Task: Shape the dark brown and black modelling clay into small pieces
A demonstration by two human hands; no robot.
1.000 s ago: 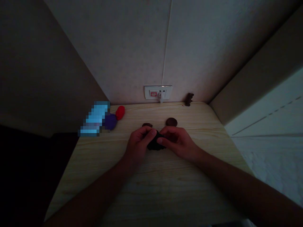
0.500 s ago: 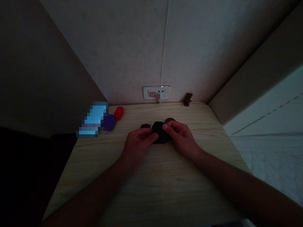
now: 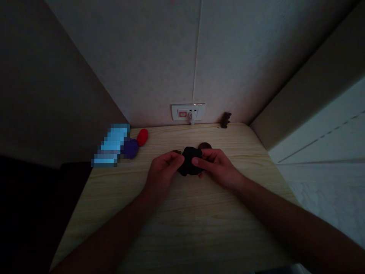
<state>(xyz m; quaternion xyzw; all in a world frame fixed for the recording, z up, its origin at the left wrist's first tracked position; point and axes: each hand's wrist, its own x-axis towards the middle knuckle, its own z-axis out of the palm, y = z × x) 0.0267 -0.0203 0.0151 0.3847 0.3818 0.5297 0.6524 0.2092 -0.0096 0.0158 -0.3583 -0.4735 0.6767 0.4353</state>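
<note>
A flattened black lump of what looks like modelling clay [image 3: 189,163] is held between both hands, just above the pale wooden tabletop [image 3: 182,220]. My left hand [image 3: 163,169] pinches its left edge with thumb and fingertips. On the opposite side, my right hand [image 3: 218,167] grips it, thumb across the front and fingers behind. Just beyond the lump lies a round brown disc [image 3: 204,145], partly covered by the right hand. Another brown piece [image 3: 177,152] shows behind the left fingers, mostly hidden.
At the far left sit a purple lump [image 3: 131,148], a red oval lump [image 3: 142,137] and a pixelated bright phone-like slab [image 3: 111,144]. A small dark brown figure [image 3: 225,120] stands against the wall at the back right. A wall socket [image 3: 188,112] holds a plug.
The black lump has been turned and shifted between my fingers, and more of its flat face shows now. Both hands stay on it. The view has drifted slightly.
</note>
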